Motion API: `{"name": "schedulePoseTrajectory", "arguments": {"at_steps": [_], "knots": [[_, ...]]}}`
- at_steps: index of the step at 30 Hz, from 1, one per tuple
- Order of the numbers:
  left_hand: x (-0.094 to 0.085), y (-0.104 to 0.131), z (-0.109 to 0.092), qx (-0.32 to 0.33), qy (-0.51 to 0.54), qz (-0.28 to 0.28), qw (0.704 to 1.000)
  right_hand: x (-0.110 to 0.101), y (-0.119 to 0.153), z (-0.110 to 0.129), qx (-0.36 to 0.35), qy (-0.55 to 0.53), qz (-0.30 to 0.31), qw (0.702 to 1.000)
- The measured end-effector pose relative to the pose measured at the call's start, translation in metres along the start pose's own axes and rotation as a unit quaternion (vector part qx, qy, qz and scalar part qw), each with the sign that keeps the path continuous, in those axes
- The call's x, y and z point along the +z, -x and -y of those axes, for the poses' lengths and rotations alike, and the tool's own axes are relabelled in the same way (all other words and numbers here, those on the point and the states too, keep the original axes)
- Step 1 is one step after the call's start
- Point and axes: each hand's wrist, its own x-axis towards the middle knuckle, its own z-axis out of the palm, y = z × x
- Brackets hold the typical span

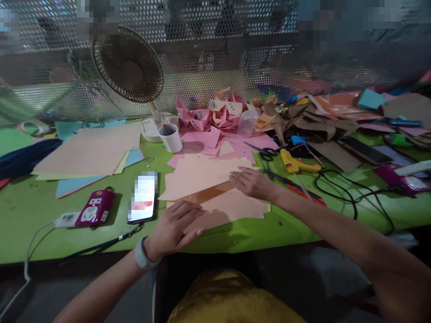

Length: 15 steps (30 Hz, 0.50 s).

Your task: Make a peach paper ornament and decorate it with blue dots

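Observation:
Two hands lie over peach-coloured paper in the middle of the table. My left hand (pixel 178 224), with a light band on its wrist, rests low on the near sheet (pixel 232 208), fingers stretched and thumb apart. My right hand (pixel 254 183) lies with extended fingers on the right part of an upper peach sheet (pixel 198 172). That sheet's near edge stands slightly raised, and a darker orange-brown strip shows beneath it. Whether the two parts are one folded sheet I cannot tell. Thin yellow edges peek out from under the paper.
A phone (pixel 143 197) and purple power strip (pixel 96 207) lie left, before stacked coloured sheets (pixel 87 146). Behind stand a fan (pixel 129 65), white cup (pixel 170 138) and pink paper cut-outs (pixel 198 119). Scissors (pixel 266 153), a yellow glue gun (pixel 298 163) and black cables (pixel 350 190) lie right.

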Motion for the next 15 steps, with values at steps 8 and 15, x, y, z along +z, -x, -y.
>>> {"name": "schedulePoseTrajectory", "arguments": {"at_steps": [8, 15], "knots": [[0.016, -0.029, 0.003, -0.36, 0.619, -0.078, 0.694, -0.017, 0.0, 0.026, 0.01, -0.043, -0.087, 0.995], [0.023, -0.045, 0.014, -0.368, 0.634, -0.259, 0.629, -0.011, 0.008, 0.06, -0.053, -0.04, -0.104, 0.992]]}}
